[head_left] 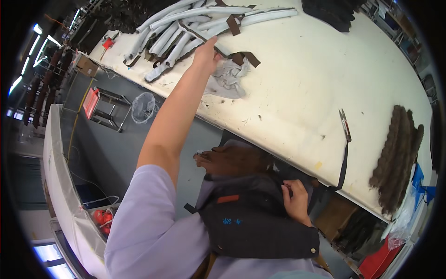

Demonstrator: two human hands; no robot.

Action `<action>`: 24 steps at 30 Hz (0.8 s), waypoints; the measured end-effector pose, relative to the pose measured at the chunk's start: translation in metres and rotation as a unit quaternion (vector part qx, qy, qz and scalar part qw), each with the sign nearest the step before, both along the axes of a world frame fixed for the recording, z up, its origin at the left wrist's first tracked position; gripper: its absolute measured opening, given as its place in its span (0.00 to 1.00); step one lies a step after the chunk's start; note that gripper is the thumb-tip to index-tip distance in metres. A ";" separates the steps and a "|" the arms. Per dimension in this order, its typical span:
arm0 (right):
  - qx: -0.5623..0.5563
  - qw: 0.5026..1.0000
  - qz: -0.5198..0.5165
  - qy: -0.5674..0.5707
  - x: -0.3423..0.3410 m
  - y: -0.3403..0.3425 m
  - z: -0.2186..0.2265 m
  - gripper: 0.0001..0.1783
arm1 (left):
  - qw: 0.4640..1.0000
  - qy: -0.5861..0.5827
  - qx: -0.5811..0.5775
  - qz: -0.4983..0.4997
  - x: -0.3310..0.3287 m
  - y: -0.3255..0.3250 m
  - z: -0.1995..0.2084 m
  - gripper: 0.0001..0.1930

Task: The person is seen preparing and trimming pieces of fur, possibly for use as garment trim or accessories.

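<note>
Low in the frame's centre, the right hand (pixel 295 201) grips the edge of one dark garment (pixel 253 218) with a small red patch. At centre right lie one pair of snips (pixel 344 124) and one brown furry strip (pixel 397 158). Toward the top centre, the left hand (pixel 206 53) closes its fingers on a white padded tube (pixel 186 42) in a pile too tangled to count, on the white table (pixel 297 83).

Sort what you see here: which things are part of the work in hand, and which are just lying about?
In hand: left hand reaching the white padded strips with brown straps; right hand holding the dark garment piece.

Lying about: thread snips, brown fur pile, grey cloth, white table.
</note>
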State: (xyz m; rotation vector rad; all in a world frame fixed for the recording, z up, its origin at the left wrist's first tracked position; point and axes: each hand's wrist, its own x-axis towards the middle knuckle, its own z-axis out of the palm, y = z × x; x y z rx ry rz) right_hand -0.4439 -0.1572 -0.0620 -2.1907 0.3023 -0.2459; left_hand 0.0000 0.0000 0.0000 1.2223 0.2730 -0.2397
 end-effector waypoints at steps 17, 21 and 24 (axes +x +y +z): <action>0.499 0.845 -0.048 -0.183 0.068 -0.054 0.088 0.41 | 0.709 0.218 -0.375 -0.556 -0.281 -0.014 0.033 0.18; 0.423 0.832 -0.102 -0.343 0.082 -0.086 0.123 0.37 | 0.659 0.309 -0.253 -0.637 -0.323 -0.014 0.021 0.18; 0.466 0.787 -0.078 -0.397 0.063 -0.108 0.127 0.22 | 0.643 0.296 -0.202 -0.677 -0.326 -0.010 0.018 0.19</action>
